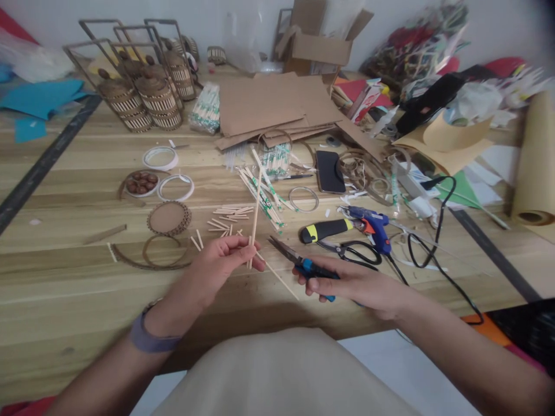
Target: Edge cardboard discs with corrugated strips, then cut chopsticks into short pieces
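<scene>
My left hand [234,254] pinches thin wooden sticks; a long wooden stick [258,202] points up from the fingers, with a short piece against it. Another stick [281,280] slants down to the right below the fingertips; whether it is held or lies on the table I cannot tell. My right hand [333,283] is closed around blue-handled pliers [310,267], whose dark jaws point up and left towards the sticks, apart from them. Several short cut sticks [229,216] lie beyond my left hand. Behind them are paper-wrapped chopsticks [262,193].
To the right lie a yellow-black cutter [325,230], black-handled scissors [359,252], a blue glue gun [375,228] with its cord and a phone [330,171]. At left are a corrugated cardboard disc [169,218] and a bowl of brown balls [141,183]. Stick-covered lanterns [158,101] stand behind.
</scene>
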`<move>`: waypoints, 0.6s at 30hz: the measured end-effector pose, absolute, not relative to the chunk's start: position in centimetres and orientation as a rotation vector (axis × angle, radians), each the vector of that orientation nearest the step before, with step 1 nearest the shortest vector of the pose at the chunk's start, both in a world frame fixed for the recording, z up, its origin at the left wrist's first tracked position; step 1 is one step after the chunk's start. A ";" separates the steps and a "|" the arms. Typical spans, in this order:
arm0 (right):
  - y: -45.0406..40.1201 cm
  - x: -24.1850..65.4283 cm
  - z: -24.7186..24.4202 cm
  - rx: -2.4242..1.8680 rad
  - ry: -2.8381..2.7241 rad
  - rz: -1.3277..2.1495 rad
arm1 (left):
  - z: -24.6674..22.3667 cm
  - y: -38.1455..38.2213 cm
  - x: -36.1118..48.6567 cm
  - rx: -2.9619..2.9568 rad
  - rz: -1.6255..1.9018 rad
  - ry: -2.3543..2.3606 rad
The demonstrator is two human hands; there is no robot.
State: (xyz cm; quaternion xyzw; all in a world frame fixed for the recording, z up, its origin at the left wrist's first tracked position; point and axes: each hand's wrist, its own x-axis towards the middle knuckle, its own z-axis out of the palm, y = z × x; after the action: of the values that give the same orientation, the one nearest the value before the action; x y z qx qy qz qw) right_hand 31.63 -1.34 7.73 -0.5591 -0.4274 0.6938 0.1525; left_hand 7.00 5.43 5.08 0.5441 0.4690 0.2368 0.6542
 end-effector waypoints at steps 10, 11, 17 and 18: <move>0.4 30.3 8.4 -1.523 -1.294 2.012 | 5.4 5.5 7.5 1.155 0.496 0.984; 0.5 30.1 8.4 -1.521 -1.293 2.017 | 5.3 5.5 7.4 1.158 0.493 0.971; 1.2 29.6 8.0 -1.498 -1.295 2.038 | 5.1 5.5 7.2 1.169 0.482 0.888; 1.4 29.5 8.0 -1.487 -1.285 2.054 | 5.0 5.5 7.2 1.162 0.484 0.875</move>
State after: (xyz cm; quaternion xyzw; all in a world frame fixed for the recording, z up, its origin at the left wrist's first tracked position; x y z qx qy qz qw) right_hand 29.46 1.37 7.95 -0.5171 -0.4471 0.7146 0.1487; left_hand 7.18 5.52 5.04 0.5258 0.3961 0.2189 0.7202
